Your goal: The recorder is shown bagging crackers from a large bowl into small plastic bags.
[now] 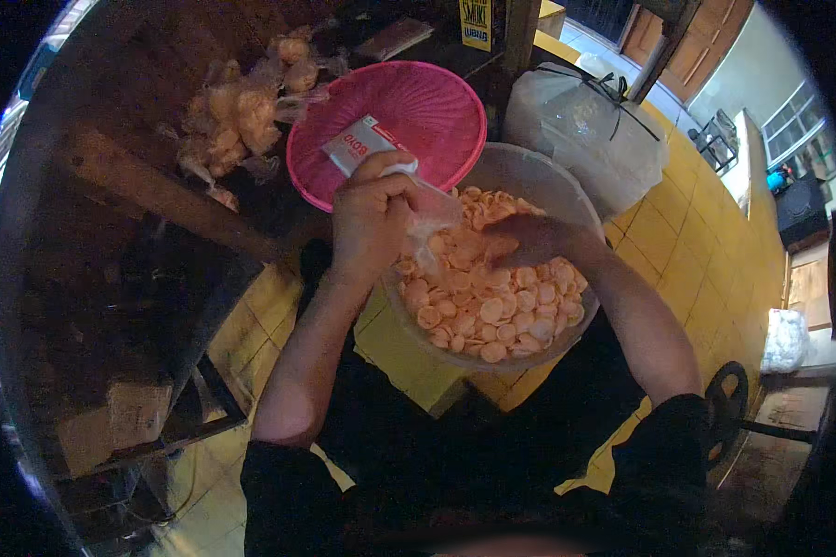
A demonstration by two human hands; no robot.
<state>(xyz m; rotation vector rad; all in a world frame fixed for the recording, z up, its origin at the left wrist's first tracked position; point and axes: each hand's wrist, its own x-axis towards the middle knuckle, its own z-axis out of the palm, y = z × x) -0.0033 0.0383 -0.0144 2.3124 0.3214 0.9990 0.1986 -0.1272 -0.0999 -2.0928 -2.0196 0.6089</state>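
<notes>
My left hand [376, 212] grips a small clear plastic bag [440, 206], which hangs over the near-left part of a large translucent plastic tub [564, 170]. Many round, thin, pale orange crackers [491, 310] fill the tub. My right hand [526, 240] reaches in among them from the right; it is blurred, and its fingertips are partly hidden by shadow and crackers. Behind my left hand, a white packet with red writing [359, 146] lies in a round pink ribbed plastic basket or lid [418, 97]. The tub stands between my legs.
Filled, knotted clear bags of crackers [233, 115] lie on the dark wooden table [111, 230] at left. A large tied white plastic sack [585, 132] stands beyond the tub on the right. Yellow floor tiles [669, 230] surround it. A cardboard box [136, 411] sits lower left.
</notes>
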